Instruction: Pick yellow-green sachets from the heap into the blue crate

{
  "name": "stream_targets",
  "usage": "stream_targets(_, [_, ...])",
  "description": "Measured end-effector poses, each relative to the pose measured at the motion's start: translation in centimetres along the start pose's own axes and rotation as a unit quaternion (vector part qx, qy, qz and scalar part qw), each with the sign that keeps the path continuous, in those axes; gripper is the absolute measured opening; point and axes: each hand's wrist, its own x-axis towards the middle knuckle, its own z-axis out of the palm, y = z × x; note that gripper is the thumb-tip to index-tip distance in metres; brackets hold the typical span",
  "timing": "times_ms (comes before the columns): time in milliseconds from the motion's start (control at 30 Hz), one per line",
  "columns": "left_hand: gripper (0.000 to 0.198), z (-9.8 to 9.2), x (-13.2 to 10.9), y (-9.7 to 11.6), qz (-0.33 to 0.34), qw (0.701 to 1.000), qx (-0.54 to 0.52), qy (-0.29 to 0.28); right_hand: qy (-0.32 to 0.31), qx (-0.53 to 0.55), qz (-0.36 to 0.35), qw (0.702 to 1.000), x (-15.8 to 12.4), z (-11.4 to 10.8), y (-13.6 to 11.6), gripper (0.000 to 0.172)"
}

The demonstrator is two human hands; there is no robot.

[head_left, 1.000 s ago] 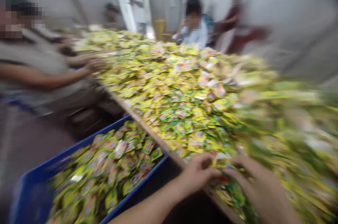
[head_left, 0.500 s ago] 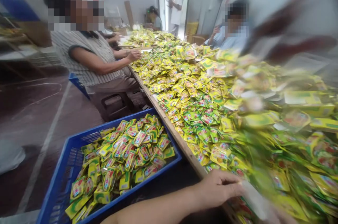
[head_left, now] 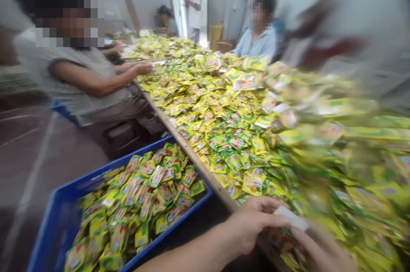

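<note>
My left hand (head_left: 253, 223) rests at the near edge of the long table (head_left: 188, 156), its fingers pinching a small white packet (head_left: 291, 218). Blurred and partly cut off by the frame's bottom edge, my right hand (head_left: 320, 250) sits just right of it and touches the same packet. A deep heap of yellow and green sachets (head_left: 233, 127) covers the table in front of both hands. To my left, below the table edge, stands a blue crate (head_left: 67, 195) holding several of the same sachets (head_left: 144, 195).
A seated person in a striped shirt (head_left: 83, 84) works at the table's left side, a hand (head_left: 142, 68) on the heap. Another person in a blue shirt (head_left: 259, 41) sits at the far side. More people stand near a doorway (head_left: 192, 3). Dark floor lies at left.
The view has swung slightly and is less blurred than a second ago. My left hand has closed its fingers on the white packet, and my right hand has come up to it.
</note>
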Motion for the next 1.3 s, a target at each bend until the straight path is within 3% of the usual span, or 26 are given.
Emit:
stream_targets(67, [0.034,-0.1,0.2,0.2,0.028,0.999,0.022,0.017,0.019,0.024,0.000,1.000,-0.1,0.7,-1.1,0.036])
stream_targets(233, [0.018,-0.3,1.5,1.0,0.040,0.992,0.121,-0.010,-0.043,0.145,0.049,0.987,-0.3,2.5,-3.3,0.024])
stream_targets(300, [0.014,-0.1,1.7,1.0,0.050,0.989,0.142,-0.012,-0.024,0.128,0.018,0.991,-0.3,2.7,-3.7,0.017])
stream_targets(367, [0.017,0.0,1.7,1.0,0.071,0.983,0.167,0.005,-0.011,0.063,-0.067,0.996,-0.3,2.7,-3.9,0.017])
stream_targets(467, [0.027,-0.2,1.9,0.9,0.108,0.964,0.240,0.047,-0.044,-0.008,-0.169,0.985,0.0,2.5,-4.2,0.021])
stream_targets(567, [0.030,-0.6,2.6,0.8,0.129,0.945,0.293,0.062,-0.026,-0.010,-0.158,0.987,0.4,2.3,-4.3,0.018])
stream_targets(700, [0.034,-1.1,3.9,0.8,0.141,0.929,0.342,0.008,0.018,0.033,-0.131,0.991,1.1,2.3,-3.7,0.013])
stream_targets(800, [0.020,-2.0,5.0,1.0,0.185,0.897,0.399,-0.050,0.056,0.011,-0.187,0.981,1.4,2.2,-3.1,0.005])
stream_targets(900, [0.013,-3.2,5.7,1.4,0.246,0.851,0.457,-0.076,0.062,-0.010,-0.244,0.968,1.3,2.0,-2.6,0.017])
stream_targets(1033, [0.025,-4.5,5.6,1.5,0.327,0.777,0.522,-0.131,0.064,-0.051,-0.315,0.945,0.1,2.2,-1.2,0.022])
stream_targets(1100, [0.029,-4.6,5.3,0.9,0.342,0.760,0.532,-0.149,0.074,-0.090,-0.343,0.932,-0.8,2.4,-0.1,0.022])
stream_targets(1200, [0.023,-4.0,5.2,-0.2,0.330,0.773,0.521,-0.149,0.070,-0.154,-0.355,0.919,-1.6,1.9,0.5,0.026])
stream_targets(1300, [0.017,-3.4,5.0,-0.2,0.286,0.811,0.500,-0.105,0.017,-0.238,-0.349,0.906,0.1,-1.1,-2.6,0.020])
